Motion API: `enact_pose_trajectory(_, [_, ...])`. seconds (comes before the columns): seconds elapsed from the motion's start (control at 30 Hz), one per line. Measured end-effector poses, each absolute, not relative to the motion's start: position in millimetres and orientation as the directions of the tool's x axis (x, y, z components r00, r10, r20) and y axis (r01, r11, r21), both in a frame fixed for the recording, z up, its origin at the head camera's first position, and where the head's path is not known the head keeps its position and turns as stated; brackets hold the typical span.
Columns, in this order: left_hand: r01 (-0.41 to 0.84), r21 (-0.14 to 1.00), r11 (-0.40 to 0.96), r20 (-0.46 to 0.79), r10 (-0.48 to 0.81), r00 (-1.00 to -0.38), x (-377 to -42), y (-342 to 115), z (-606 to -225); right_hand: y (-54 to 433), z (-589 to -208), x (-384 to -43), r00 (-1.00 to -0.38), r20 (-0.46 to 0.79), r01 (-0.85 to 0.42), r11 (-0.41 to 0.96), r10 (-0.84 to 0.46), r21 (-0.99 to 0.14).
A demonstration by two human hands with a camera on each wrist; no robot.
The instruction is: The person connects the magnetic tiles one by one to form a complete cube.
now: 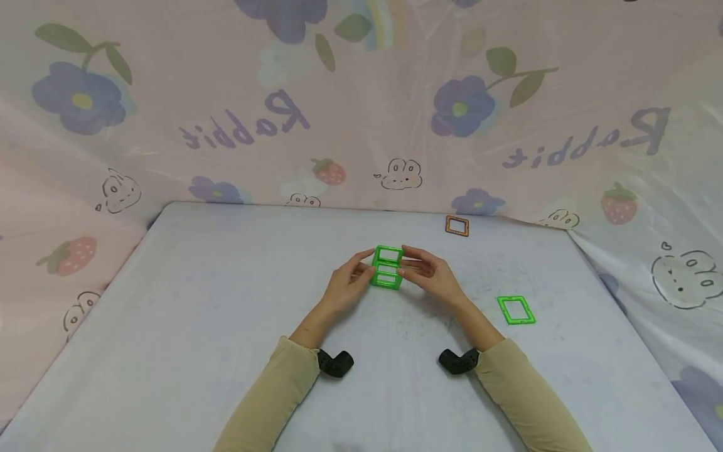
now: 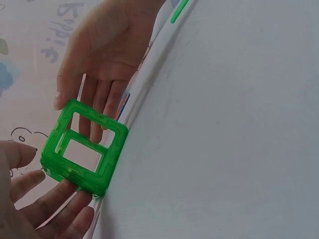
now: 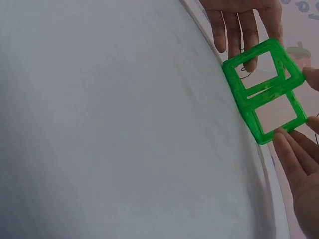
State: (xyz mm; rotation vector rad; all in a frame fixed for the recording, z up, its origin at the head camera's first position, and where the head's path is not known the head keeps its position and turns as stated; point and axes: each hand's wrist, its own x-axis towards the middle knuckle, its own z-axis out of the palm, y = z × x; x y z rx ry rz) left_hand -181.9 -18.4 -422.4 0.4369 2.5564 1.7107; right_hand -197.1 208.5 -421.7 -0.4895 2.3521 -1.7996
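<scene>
Near the middle of the table in the head view stands a small green structure of frame-like magnetic tiles (image 1: 387,267) with square openings. From its left side my left hand (image 1: 346,282) grips it, index finger by the upper part and thumb lower down. My right hand (image 1: 433,279) holds the opposite side with its thumb and fingertips. In the left wrist view the structure (image 2: 99,174) shows one square frame in front of another. The right wrist view has the right thumb on the edge of the lower tile (image 3: 264,135).
A loose green square tile (image 1: 516,310) lies on the white table (image 1: 226,326) to the right of the right hand. Farther back is an orange square tile (image 1: 457,226). A patterned cloth (image 1: 361,113) rises behind the table. Black wrist devices sit at both cuffs.
</scene>
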Motion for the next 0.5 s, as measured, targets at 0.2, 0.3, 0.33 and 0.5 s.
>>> enact_pose_trajectory(0.2, [0.218, 0.901, 0.376, 0.121, 0.265, -0.957, -182.6, -17.4, -421.7, 208.9, -423.4, -197.9, -0.93, 0.092, -0.191, 0.256, -0.355, -0.947])
enact_pose_trajectory(0.3, [0.231, 0.894, 0.383, 0.13, 0.272, -0.953, -183.6, -17.2, -422.0, 209.4, -425.5, -198.7, -0.927, 0.1, -0.202, 0.256, -0.361, -0.946])
enact_pose_trajectory(0.33, [0.243, 0.89, 0.385, 0.14, 0.277, -0.951, -183.9, -17.3, -422.5, 209.4, -425.8, -198.8, -0.926, 0.103, -0.204, 0.254, -0.363, -0.945])
enact_pose_trajectory(0.5, [0.278, 0.872, 0.402, 0.171, 0.283, -0.944, -184.0, -17.5, -423.3, 208.7, -425.4, -198.4, -0.923, 0.109, -0.213, 0.252, -0.37, -0.944])
